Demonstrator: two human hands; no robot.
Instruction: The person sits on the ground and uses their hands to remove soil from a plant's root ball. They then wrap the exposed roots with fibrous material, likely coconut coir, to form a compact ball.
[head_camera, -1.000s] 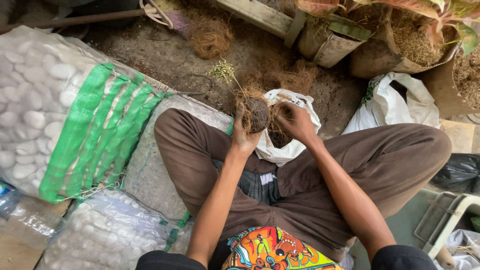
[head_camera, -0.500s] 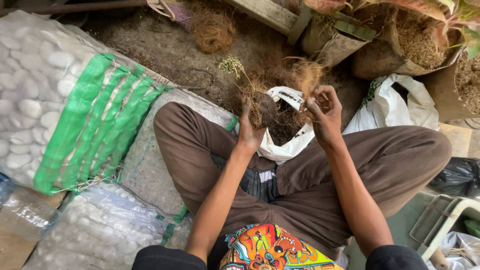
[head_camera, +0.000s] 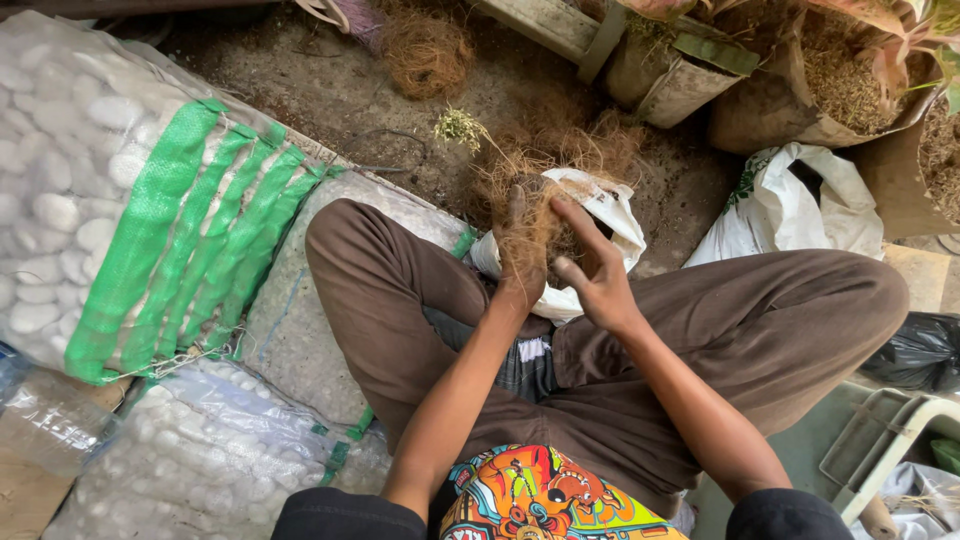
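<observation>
While gripped, the root clump (head_camera: 530, 215) looks brown, dry and stringy.

Browns, greens and whites around a seated lap

Brown trousers (head_camera: 700, 330); tan-brown coconut fibre (head_camera: 530, 215) over a white plastic bag (head_camera: 610, 205); at nine o'clock a clear sack of white pebbles (head_camera: 90, 180) with green stripes; multicoloured cartoon-print shirt (head_camera: 530, 495) at six.

Single head cam, looking steeply down and slightly forward, sitting close above the lap (head_camera: 600, 400); it's taking in both forearms, the sacks (head_camera: 130, 210) at left, the ground (head_camera: 300, 90) ahead.
</observation>
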